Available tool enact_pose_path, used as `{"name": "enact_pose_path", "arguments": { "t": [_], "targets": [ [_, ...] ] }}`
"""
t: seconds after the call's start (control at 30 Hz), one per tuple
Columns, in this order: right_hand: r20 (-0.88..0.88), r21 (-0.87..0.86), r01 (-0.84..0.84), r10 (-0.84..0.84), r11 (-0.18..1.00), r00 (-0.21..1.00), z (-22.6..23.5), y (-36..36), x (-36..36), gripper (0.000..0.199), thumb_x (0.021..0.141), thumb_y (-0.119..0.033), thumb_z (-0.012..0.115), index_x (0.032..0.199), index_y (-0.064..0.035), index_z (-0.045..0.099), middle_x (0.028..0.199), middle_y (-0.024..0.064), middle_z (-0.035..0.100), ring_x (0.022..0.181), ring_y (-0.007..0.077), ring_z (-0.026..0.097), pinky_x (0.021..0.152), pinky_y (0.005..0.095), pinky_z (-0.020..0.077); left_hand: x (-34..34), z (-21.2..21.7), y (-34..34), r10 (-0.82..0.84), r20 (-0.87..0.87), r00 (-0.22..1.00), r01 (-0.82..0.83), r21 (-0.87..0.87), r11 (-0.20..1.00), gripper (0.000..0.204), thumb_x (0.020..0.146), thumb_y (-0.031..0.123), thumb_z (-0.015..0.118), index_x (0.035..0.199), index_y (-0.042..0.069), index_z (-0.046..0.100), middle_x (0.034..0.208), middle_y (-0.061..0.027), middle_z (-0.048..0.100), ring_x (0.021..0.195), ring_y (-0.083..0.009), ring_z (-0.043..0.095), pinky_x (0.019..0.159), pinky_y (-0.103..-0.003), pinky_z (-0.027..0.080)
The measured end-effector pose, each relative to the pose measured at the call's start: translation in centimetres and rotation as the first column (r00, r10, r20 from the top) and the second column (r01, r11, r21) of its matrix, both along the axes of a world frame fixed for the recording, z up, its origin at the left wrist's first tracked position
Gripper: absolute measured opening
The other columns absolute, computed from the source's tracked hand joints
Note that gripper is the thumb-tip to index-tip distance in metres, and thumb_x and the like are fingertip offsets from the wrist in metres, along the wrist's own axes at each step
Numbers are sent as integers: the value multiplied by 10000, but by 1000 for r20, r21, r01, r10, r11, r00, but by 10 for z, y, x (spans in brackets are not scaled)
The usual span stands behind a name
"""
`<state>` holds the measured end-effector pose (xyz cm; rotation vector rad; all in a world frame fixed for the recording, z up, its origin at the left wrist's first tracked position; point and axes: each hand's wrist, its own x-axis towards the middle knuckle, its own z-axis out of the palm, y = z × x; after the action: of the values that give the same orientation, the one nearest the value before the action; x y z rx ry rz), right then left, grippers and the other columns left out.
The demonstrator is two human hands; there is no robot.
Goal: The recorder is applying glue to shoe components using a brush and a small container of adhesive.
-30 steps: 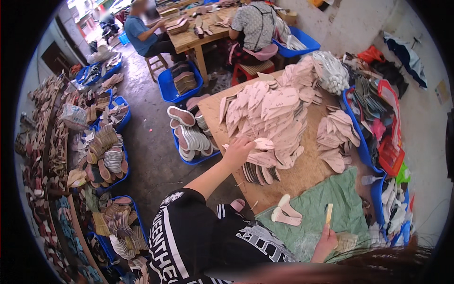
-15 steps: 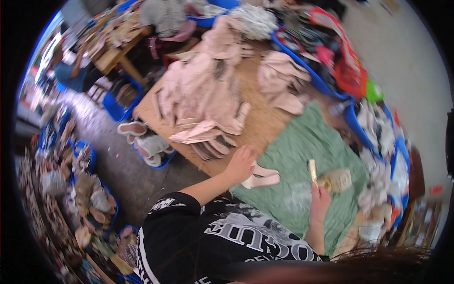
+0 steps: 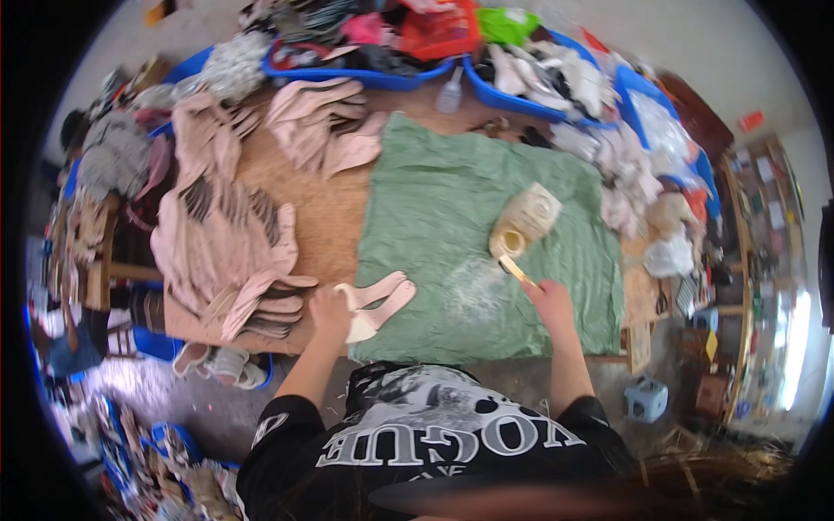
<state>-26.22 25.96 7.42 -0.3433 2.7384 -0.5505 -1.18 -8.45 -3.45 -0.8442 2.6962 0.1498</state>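
Note:
My right hand (image 3: 550, 304) is closed round the pale yellow handle of a brush (image 3: 519, 271). The brush's dark tip is at the round mouth of a cut-open, yellowed plastic jug (image 3: 528, 217), which lies on a wrinkled green cloth (image 3: 417, 208). At the cloth's left edge lies a U-shaped pink shoe upper (image 3: 388, 304) with a cream-coloured end. My left hand (image 3: 328, 314) grips its left end with bent fingers, partly blurred. Left of that hand are overlapping pink shoe uppers (image 3: 228, 234) in a large pile. A whitish smear (image 3: 478, 291) marks the cloth below the jug.
Another stack of pink uppers (image 3: 317, 122) lies farther back on the wooden table (image 3: 334, 221). Blue bins (image 3: 365, 80) full of materials line the far edge, with a clear bottle (image 3: 450, 91) before them. Plastic bags (image 3: 669, 252) crowd the right side. A grey-blue stool (image 3: 646, 398) stands below.
My view has swung round to face the table squarely. The brush has moved to the jug's mouth, its tip now tilted down. My left hand stays at the single upper.

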Motion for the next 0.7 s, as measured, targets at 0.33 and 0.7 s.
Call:
{"name": "enact_pose_path", "arguments": {
  "t": [0.33,0.7],
  "targets": [
    [76,380,10,-42,925,996,-41,-28,-101,415,790,-441,636,946,-60,690,971,132,685,920,306,655,757,410,520,-9,70,-5,27,-50,998,-25,39,999,740,691,378,759,1319,95,487,1085,-178,477,962,-341,550,769,-430,497],
    [147,426,-124,66,896,987,-50,-23,-102,468,808,-490,613,951,-52,691,993,119,684,898,293,658,749,396,518,21,93,30,117,-253,960,-78,158,984,218,912,244,526,1023,67,588,844,-188,615,749,-382,613,627,-439,495]
  ]
}}
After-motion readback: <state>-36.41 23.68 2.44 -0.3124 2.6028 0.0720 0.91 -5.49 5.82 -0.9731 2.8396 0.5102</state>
